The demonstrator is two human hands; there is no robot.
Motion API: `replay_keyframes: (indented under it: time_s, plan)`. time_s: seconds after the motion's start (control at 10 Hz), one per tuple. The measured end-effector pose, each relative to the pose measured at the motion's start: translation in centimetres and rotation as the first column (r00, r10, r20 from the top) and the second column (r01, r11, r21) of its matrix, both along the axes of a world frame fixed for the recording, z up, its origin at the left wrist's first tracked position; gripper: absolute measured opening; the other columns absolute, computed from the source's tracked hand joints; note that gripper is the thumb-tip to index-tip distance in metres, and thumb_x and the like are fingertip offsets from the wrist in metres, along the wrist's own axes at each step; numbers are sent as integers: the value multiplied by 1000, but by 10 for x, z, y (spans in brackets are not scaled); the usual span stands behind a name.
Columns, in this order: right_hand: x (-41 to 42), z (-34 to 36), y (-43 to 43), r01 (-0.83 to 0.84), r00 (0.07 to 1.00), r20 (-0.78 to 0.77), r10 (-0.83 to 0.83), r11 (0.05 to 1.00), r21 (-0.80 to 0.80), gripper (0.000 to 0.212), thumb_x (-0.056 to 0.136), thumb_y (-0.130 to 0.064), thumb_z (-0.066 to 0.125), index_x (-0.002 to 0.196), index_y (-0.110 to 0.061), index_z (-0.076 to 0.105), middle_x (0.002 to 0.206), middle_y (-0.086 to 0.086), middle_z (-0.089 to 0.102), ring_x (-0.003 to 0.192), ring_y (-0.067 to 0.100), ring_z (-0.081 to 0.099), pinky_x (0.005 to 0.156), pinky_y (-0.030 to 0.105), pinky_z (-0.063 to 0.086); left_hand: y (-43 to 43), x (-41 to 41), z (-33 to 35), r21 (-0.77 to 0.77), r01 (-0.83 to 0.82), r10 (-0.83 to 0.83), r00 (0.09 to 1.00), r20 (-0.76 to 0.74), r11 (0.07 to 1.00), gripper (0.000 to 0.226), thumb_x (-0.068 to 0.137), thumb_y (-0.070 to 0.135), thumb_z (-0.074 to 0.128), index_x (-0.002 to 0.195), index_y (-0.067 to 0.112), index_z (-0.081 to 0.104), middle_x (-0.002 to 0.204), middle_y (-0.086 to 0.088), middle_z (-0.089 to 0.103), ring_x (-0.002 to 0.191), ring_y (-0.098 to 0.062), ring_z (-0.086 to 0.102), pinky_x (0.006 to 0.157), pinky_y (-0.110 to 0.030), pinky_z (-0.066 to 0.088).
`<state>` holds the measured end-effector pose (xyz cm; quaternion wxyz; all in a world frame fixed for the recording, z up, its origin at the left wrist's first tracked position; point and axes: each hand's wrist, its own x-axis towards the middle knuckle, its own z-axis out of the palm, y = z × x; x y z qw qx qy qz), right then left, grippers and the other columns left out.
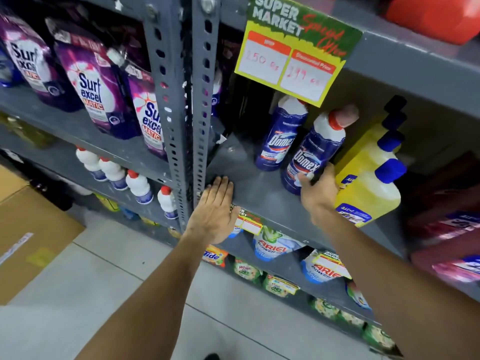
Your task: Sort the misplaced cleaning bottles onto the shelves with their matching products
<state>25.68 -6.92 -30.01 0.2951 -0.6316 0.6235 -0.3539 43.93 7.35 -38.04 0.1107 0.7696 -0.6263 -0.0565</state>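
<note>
A blue Domex bottle (pixel 315 149) with a white neck and red cap leans to the right on the grey shelf (pixel 259 188). My right hand (pixel 318 193) grips its lower part. A second Domex bottle (pixel 280 136) stands just behind it to the left. My left hand (pixel 214 209) lies flat, fingers together, on the front edge of the same shelf beside the metal upright (pixel 200 113), holding nothing. Yellow bottles (pixel 371 183) with blue caps stand in a row right of the held bottle, touching my right hand.
Purple Surf Excel pouches (pixel 93 87) fill the left shelf, with small white red-capped bottles (pixel 137 185) below them. Ariel pouches (pixel 272 245) sit under the Domex shelf. A price sign (pixel 293 55) hangs above. Red containers (pixel 446 224) stand at right. A cardboard box (pixel 28 229) rests on the floor.
</note>
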Motion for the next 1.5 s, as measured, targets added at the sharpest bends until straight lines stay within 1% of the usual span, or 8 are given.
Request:
replay_keyframes:
  time_s: [0.2,0.4,0.5,0.7,0.9,1.3,1.4,1.5]
  plan:
    - [1,-6,24,-198,980,21,198,980,-23,47,92,-19,73,133,-15,50,120,3,71,102,21,68,82,26,54,0,-1,0,6,-4,4,1000,-8,1000,69,102,44,20,156,4,4,166,-14,3,154,-26,-2,120,-36,-13]
    - [12,-2,32,-336,939,83,333,942,20,56,92,-17,73,141,-11,47,136,3,63,116,14,60,81,7,48,-1,0,1,11,-3,3,1000,-22,1000,70,102,43,23,156,3,4,166,-15,3,154,-26,-2,122,-38,-9]
    - [19,-2,34,-370,924,110,366,929,23,58,92,-17,72,143,-9,45,142,7,60,119,14,59,89,20,51,0,0,0,0,0,0,1000,-25,1000,69,102,43,24,156,3,6,166,-14,5,154,-26,-1,122,-39,-8]
    - [28,-1,35,-390,916,120,383,920,40,59,93,-18,70,145,-11,43,144,5,58,119,8,52,84,11,46,0,0,-1,-3,2,-2,1000,-20,1000,70,102,44,22,156,4,7,166,-14,6,154,-27,0,123,-39,-6]
    - [30,-1,36,-384,918,124,378,923,34,60,94,-17,69,147,-12,42,145,5,57,120,8,51,92,26,47,-1,0,-2,0,-3,3,1000,-16,1000,70,102,45,22,156,4,7,166,-14,7,154,-27,1,123,-39,-7]
    - [20,5,42,-372,920,161,358,926,62,71,91,-22,73,151,-14,36,149,6,54,135,21,55,101,35,54,-4,1,3,82,11,-11,1000,3,997,71,101,46,20,156,4,3,167,-14,2,154,-26,-3,124,-41,-5]
    - [3,6,48,-341,928,164,334,940,14,74,91,-25,74,152,-16,34,149,6,54,131,20,58,82,8,49,0,3,12,88,13,-13,1000,-8,996,73,101,50,17,156,5,0,167,-13,-1,154,-25,-6,122,-38,-7]
    - [-15,15,60,-306,934,193,300,952,1,72,92,-28,73,152,-19,35,148,8,54,124,18,62,88,20,51,16,-9,26,-113,27,-24,999,32,993,75,101,53,18,157,6,0,167,-12,-2,154,-24,-7,124,-39,-3]
